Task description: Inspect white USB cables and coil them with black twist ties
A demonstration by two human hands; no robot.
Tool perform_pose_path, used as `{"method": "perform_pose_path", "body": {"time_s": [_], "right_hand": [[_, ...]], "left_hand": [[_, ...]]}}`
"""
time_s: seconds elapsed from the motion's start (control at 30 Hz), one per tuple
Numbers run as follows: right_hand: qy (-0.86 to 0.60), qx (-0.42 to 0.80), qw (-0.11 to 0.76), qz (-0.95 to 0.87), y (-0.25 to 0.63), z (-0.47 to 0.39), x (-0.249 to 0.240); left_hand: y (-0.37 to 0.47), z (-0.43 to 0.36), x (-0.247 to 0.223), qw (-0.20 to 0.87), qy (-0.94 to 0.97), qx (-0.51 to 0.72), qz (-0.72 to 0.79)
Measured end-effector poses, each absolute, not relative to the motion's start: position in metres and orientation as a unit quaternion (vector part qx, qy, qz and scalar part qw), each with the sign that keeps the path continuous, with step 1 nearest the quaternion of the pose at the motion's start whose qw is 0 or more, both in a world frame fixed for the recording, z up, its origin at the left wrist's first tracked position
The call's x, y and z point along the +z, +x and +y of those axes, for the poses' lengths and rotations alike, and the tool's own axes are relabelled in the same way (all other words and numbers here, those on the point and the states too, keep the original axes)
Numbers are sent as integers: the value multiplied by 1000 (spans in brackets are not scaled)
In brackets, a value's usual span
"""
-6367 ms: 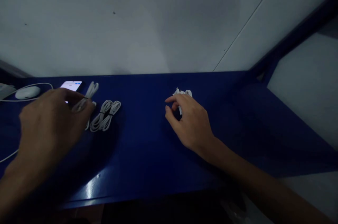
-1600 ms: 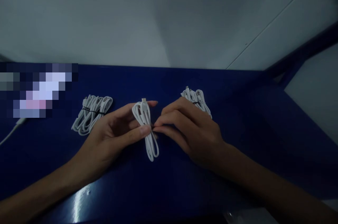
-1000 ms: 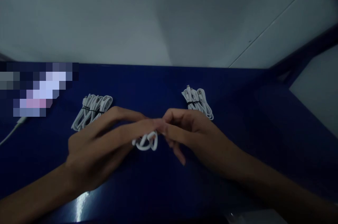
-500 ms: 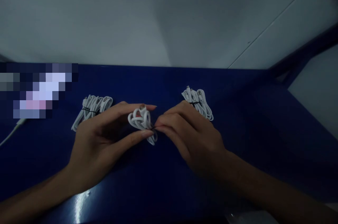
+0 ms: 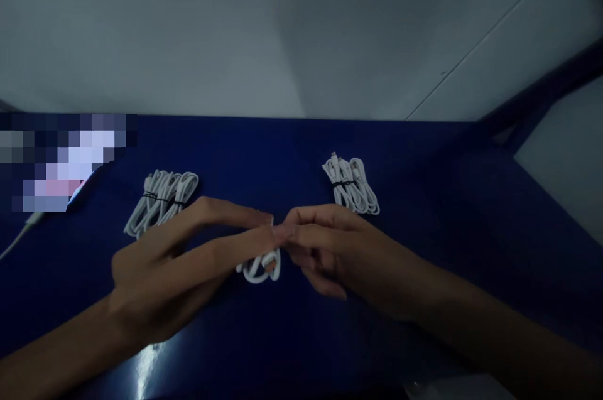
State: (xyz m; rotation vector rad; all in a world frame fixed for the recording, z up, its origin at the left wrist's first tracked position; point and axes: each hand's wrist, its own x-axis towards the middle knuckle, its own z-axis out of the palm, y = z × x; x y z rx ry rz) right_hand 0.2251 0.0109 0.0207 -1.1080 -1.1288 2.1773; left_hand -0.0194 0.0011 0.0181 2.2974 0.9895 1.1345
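My left hand (image 5: 179, 262) and my right hand (image 5: 339, 249) meet fingertip to fingertip over the blue table (image 5: 292, 155). Between them they hold a coiled white cable (image 5: 261, 265), whose loops hang below my fingers; most of it is hidden by the left fingers. A pile of tied white cable bundles (image 5: 160, 199) lies to the left, just beyond my left hand. Another tied bundle of white cables (image 5: 351, 183) lies to the right, beyond my right hand.
A blurred-out patch (image 5: 61, 161) sits at the far left of the table, with a thin white cord (image 5: 21, 233) running out below it. A grey wall (image 5: 282, 29) rises behind the table. A dark blue frame bar (image 5: 541, 92) slants up at right.
Both hands have rolled over, so the coiled cable that stood above my left thumb half a second ago now hangs under the fingers. Earlier, my left hand brought it from the left pile.
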Motion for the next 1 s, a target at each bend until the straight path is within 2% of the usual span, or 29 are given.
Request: {"method": "perform_pose_path", "body": {"time_s": [0.07, 0.17, 0.27, 0.37, 0.5, 0.57, 0.63, 0.77, 0.87, 0.93, 1.0], "right_hand": [[-427, 691, 274, -514, 224, 8, 19], [-427, 390, 371, -727, 221, 4, 10], [-343, 132, 401, -839, 219, 5, -3], [-316, 34, 410, -855, 221, 8, -11], [-322, 6, 379, -868, 224, 8, -13], [-327, 16, 369, -870, 224, 6, -11], [-339, 76, 373, -860, 221, 4, -6], [-431, 407, 355, -723, 218, 2, 11], [-422, 659, 275, -558, 222, 7, 18], [-401, 752, 227, -470, 226, 10, 20], [-409, 758, 221, -457, 228, 11, 21]], "left_hand": [[-20, 5, 14, 181, 835, 389, 344], [-20, 12, 6, 193, 801, 422, 378], [-17, 14, 2, 236, 752, 455, 415], [-13, 12, 3, 303, 721, 458, 423], [-11, 11, 5, 382, 693, 448, 416], [-12, 12, 6, 392, 690, 443, 416], [-16, 13, 8, 361, 716, 440, 404], [-26, 9, 11, 215, 843, 370, 327], [-28, 1, 7, 122, 863, 367, 325], [-28, -2, 5, 84, 860, 388, 320], [-28, -2, 6, 94, 860, 387, 320]]}}
